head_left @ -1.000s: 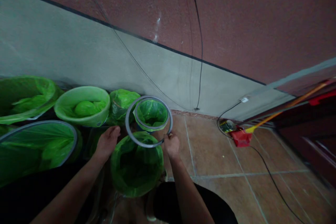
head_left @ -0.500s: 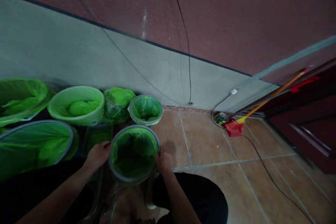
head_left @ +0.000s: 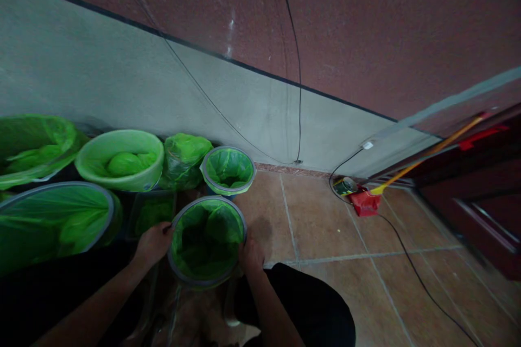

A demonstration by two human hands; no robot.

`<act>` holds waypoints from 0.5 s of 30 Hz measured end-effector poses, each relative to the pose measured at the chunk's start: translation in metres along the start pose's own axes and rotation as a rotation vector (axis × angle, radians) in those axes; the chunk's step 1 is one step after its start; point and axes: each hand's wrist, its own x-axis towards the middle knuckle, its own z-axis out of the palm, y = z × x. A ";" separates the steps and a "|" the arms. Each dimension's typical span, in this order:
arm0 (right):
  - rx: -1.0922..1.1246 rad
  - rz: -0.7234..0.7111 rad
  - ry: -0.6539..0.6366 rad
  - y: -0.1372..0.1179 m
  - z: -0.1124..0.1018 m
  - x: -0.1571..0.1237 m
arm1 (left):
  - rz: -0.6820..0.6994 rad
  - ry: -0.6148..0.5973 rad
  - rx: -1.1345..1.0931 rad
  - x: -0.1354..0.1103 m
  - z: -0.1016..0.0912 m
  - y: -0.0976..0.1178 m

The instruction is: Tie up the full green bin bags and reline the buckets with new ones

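The grey ring (head_left: 211, 199) sits level on the green-lined bin (head_left: 205, 241), midway between left hand (head_left: 152, 244) and right hand (head_left: 250, 254), each grip closed on its opposite edges.

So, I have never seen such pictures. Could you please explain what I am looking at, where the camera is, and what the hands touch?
There is no machine here. A person wears one camera on the head, looking forward and down, so the two bare arms entering from below are the person's own. The left hand and right hand sit on opposite sides of a grey ring around the rim of a small bin lined with a green bag. It is too dim to tell if the fingers close on it. Another green-lined bin stands behind it, on a tiled floor.
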 end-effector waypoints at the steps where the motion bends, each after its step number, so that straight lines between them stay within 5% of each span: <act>1: -0.073 0.009 -0.045 -0.003 -0.002 -0.001 | -0.008 -0.010 0.024 -0.002 -0.001 0.003; 6: -0.176 0.044 -0.152 -0.012 -0.012 -0.003 | -0.033 -0.028 0.152 -0.011 -0.005 0.013; 15: -0.202 0.030 -0.152 -0.011 -0.007 -0.001 | -0.040 -0.057 0.204 -0.008 0.002 0.008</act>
